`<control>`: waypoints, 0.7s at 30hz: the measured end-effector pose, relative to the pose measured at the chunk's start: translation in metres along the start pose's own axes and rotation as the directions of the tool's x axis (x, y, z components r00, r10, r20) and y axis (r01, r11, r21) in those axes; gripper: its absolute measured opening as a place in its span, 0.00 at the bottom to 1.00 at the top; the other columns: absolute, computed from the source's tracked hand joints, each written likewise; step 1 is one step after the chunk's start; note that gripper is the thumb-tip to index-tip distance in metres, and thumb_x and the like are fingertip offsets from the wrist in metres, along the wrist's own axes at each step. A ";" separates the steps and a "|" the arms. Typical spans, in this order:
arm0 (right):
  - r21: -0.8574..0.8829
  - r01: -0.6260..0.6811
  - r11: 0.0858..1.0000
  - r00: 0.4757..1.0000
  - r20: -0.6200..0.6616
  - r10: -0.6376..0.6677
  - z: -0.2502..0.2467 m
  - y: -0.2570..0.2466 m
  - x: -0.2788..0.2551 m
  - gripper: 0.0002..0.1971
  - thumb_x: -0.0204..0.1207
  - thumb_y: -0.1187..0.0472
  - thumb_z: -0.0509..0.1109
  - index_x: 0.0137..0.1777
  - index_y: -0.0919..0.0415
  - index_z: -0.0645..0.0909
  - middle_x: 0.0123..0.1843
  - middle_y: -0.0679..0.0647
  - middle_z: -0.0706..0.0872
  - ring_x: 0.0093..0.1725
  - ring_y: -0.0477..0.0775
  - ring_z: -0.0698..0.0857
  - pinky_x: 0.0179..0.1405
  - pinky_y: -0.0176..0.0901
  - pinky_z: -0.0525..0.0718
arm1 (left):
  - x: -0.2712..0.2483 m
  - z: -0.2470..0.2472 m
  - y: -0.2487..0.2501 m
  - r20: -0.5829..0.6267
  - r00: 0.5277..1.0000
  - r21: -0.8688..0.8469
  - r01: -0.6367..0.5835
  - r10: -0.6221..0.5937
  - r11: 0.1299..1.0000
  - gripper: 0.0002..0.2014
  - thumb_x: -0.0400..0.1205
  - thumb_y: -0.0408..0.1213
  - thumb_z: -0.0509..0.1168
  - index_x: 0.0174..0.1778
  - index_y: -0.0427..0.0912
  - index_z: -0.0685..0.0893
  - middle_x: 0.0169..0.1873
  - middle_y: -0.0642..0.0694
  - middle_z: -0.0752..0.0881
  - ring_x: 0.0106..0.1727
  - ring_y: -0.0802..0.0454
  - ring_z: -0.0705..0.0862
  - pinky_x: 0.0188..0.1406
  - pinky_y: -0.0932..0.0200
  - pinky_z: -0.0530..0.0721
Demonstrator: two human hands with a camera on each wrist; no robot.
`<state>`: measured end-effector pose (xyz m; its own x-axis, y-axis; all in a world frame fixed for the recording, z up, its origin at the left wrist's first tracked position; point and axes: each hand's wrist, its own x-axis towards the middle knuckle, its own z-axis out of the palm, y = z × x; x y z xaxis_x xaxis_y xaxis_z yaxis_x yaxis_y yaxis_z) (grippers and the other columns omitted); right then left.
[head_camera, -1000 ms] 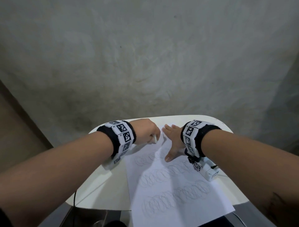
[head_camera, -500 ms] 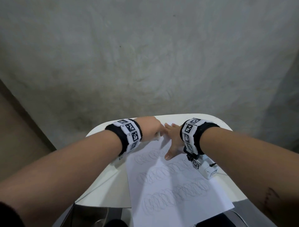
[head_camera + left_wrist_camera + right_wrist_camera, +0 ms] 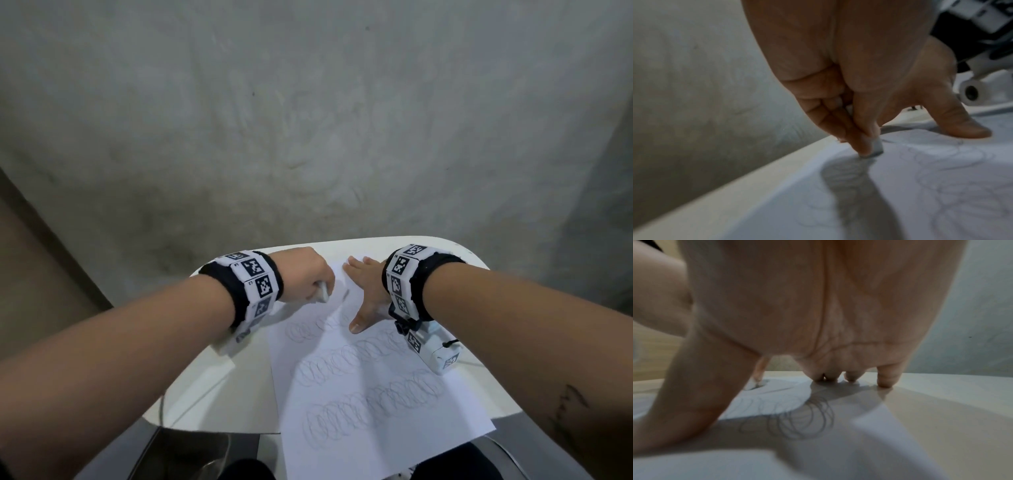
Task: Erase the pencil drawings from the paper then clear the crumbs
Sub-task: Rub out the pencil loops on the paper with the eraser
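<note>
the paper (image 3: pixel 359 377) lies on the table (image 3: pixel 205 387), its near edge hanging past the table's near edge. rows of pencil loops (image 3: pixel 370 394) cover its near and middle parts; the far left corner looks mostly bare. the left hand (image 3: pixel 305 274) pinches a white eraser (image 3: pixel 322 294) between thumb and fingers, its tip touching the paper near that far corner. the right hand (image 3: pixel 366 291) lies flat with fingers spread, pressing the paper's far right part, thumb pointing near. both wrists wear bands (image 3: pixel 253 284) with black-and-white markers. a grey wall (image 3: pixel 308 120) stands beyond.
</note>
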<state>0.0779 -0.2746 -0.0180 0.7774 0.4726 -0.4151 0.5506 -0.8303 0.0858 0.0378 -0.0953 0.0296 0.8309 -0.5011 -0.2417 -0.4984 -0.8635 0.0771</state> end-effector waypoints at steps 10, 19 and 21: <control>0.007 -0.010 1.000 1.000 -0.003 0.010 0.001 -0.001 -0.001 0.67 0.58 0.25 0.70 0.84 0.56 0.34 0.86 0.51 0.35 0.85 0.58 0.40 0.82 0.60 0.44 | -0.001 -0.004 0.004 0.034 0.999 0.037 0.000 -0.001 0.999 0.15 0.76 0.29 0.64 0.54 0.47 0.89 0.43 0.54 0.88 0.45 0.52 0.82 0.49 0.58 0.80; 0.013 0.021 1.000 1.000 -0.011 -0.021 -0.006 -0.004 -0.013 0.63 0.63 0.29 0.71 0.85 0.57 0.35 0.86 0.53 0.36 0.85 0.59 0.40 0.82 0.60 0.45 | 0.005 -0.002 0.009 0.001 1.000 0.038 -0.020 0.020 0.999 0.14 0.77 0.30 0.66 0.54 0.48 0.90 0.46 0.50 0.90 0.48 0.50 0.85 0.51 0.57 0.82; -0.005 0.021 1.000 1.000 -0.002 -0.021 -0.007 -0.004 -0.013 0.63 0.63 0.29 0.71 0.84 0.58 0.35 0.86 0.53 0.36 0.85 0.59 0.41 0.82 0.60 0.46 | 0.005 -0.009 0.005 0.065 0.998 0.064 -0.019 0.015 0.998 0.15 0.77 0.29 0.64 0.55 0.47 0.90 0.45 0.51 0.89 0.46 0.51 0.82 0.49 0.59 0.81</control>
<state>0.0678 -0.2748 -0.0070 0.7664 0.4904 -0.4150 0.5682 -0.8189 0.0816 0.0419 -0.1024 0.0379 0.8058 -0.5090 -0.3026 -0.5288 -0.8485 0.0191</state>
